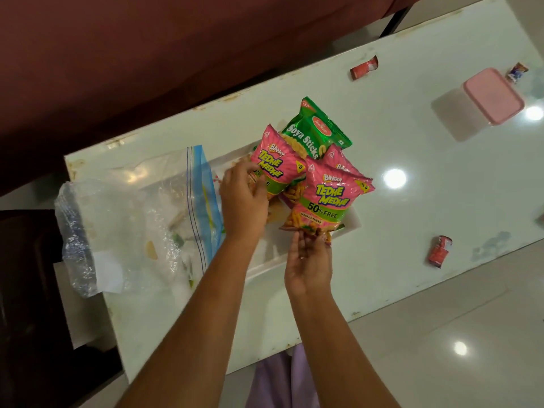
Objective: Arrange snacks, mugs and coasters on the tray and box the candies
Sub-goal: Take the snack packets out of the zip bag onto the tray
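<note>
A white tray [266, 262] lies on the white table. On it stand pink Tedhe Medhe snack packets [326, 198] and a green Soya Sticks packet [316, 131], fanned together. My left hand [243, 201] grips the lower part of the leftmost pink packet [275, 163]. At the bottom edge of the front pink packet, my right hand [309, 260] pinches it with its fingertips. A third pink packet [338, 160] shows behind. Small candies lie loose on the table: a red one [363, 67], another red one [439, 251] and a blue-white one [516, 72]. A box with a pink lid [493, 95] stands far right.
A clear zip bag [141, 219] with a blue strip lies left of the tray, overhanging the table's left edge. A dark red sofa [147, 54] runs along the far side. Pale floor tiles [441, 348] lie to the near right.
</note>
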